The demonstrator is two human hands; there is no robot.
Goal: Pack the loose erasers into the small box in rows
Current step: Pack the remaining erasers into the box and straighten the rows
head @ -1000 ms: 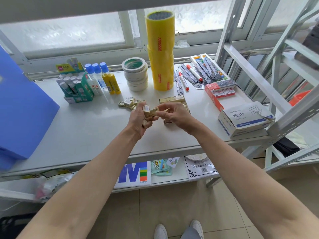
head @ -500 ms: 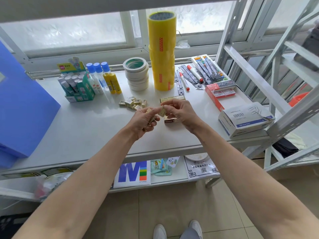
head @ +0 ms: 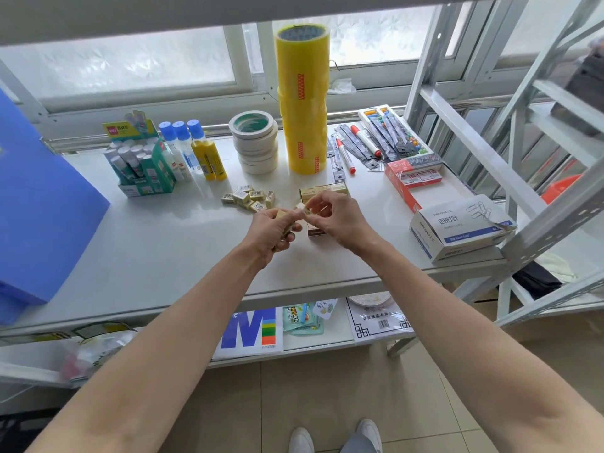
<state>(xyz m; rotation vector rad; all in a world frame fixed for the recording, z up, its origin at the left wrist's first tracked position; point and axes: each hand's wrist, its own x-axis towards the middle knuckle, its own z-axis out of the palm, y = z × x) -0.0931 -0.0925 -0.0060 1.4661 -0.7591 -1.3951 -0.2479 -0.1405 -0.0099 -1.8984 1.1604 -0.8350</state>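
1. Left hand [head: 271, 232]: fingers curled round several small erasers, held above the white surface [head: 157, 243].
2. Right hand [head: 333, 215]: pinches one eraser [head: 302, 209] at its fingertips, just beside the left hand.
3. Small box [head: 322, 191]: on the surface directly beyond and under the right hand, partly hidden by it.
4. Loose erasers [head: 250, 199]: a small heap just beyond the left hand.
5. Yellow tape stack [head: 302, 99]: upright, well beyond both hands.
6. Paper-clip box [head: 457, 228]: right of the right hand.
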